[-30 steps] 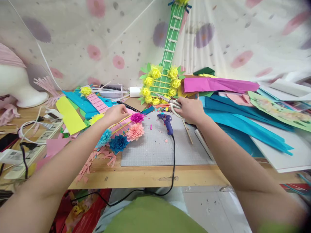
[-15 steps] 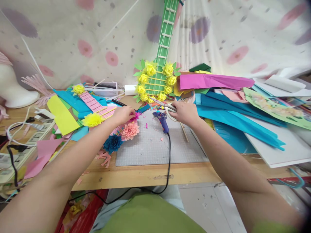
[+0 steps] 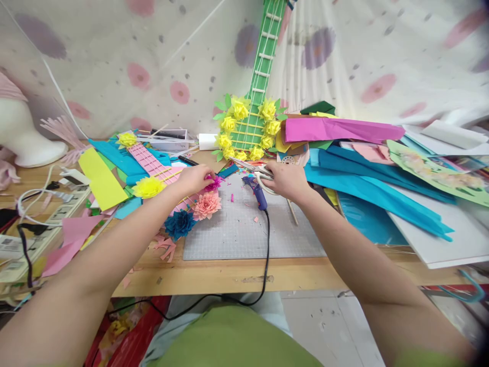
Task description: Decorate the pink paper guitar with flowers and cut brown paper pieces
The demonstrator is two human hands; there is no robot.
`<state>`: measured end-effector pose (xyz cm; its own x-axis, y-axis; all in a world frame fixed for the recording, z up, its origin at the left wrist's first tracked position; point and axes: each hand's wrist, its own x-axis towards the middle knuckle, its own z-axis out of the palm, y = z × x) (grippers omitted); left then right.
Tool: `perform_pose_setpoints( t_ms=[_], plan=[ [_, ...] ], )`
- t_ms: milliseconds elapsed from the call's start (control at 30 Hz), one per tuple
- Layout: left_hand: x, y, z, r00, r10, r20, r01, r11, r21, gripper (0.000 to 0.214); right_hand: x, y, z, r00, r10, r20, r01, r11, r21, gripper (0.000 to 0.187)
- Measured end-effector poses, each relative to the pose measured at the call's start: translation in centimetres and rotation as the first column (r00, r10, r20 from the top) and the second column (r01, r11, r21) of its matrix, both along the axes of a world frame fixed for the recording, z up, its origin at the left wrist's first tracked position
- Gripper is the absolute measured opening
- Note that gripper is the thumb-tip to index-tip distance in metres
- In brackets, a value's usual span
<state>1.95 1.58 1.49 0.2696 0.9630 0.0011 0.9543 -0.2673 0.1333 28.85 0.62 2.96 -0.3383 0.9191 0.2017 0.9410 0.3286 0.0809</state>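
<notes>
My right hand [image 3: 286, 181] grips the light handles of a pair of scissors [image 3: 247, 165], whose blades point left over the mat's far part. Just below it lies a blue glue gun [image 3: 257, 194] with a black cord. My left hand [image 3: 195, 181] is closed, fingertips at a magenta paper flower [image 3: 214, 182] on the body of a pink paper guitar [image 3: 147, 162]. A coral paper flower [image 3: 207, 205], a dark blue one [image 3: 179, 225] and a yellow one [image 3: 148, 188] also sit on that guitar. My wrist and forearm hide part of it.
A green paper guitar [image 3: 262, 76] ringed with yellow flowers leans at the back. Blue paper [image 3: 382, 191] and magenta paper [image 3: 344, 130] are heaped right. Scraps and a thin stick [image 3: 292, 212] lie on the grey cutting mat [image 3: 229, 242]. A power strip [image 3: 57, 229] is at left.
My right hand and the scissors have shifted slightly left, past the glue gun. My left hand stays at the magenta flower. The whole view has moved a little.
</notes>
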Motion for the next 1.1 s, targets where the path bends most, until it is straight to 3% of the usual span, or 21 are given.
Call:
perform_pose_setpoints(
  t_ms=[100, 233, 867, 1000, 1100],
  plan=[
    [0.3, -0.3, -0.3, 0.988, -0.088, -0.131, 0.093, 0.995, 0.037, 0.027, -0.2, -0.2, 0.0, 1.000, 0.008, -0.017, -0.008, 1.000, 0.004, 0.035],
    [0.6, -0.3, -0.2, 0.968, -0.107, -0.226, 0.117, 0.993, 0.031, 0.028, -0.3, -0.3, 0.1, 1.000, 0.008, -0.017, -0.008, 1.000, 0.004, 0.036],
    [0.6, -0.3, -0.6, 0.975, -0.104, -0.198, 0.116, 0.992, 0.047, 0.032, -1.2, -0.4, 0.0, 0.999, 0.038, -0.035, -0.038, 0.999, -0.012, 0.039],
    [0.2, 0.1, -0.6, 0.994, -0.063, -0.086, 0.070, 0.994, 0.078, 0.026, -1.4, -0.4, 0.0, 0.999, 0.045, -0.026, -0.045, 0.999, -0.010, 0.041],
    [-0.5, 0.5, -0.6, 0.991, -0.018, 0.136, 0.007, 0.997, 0.078, 0.022, -1.6, -0.4, -0.1, 0.998, 0.059, -0.015, -0.059, 0.998, -0.007, 0.039]
  ],
)
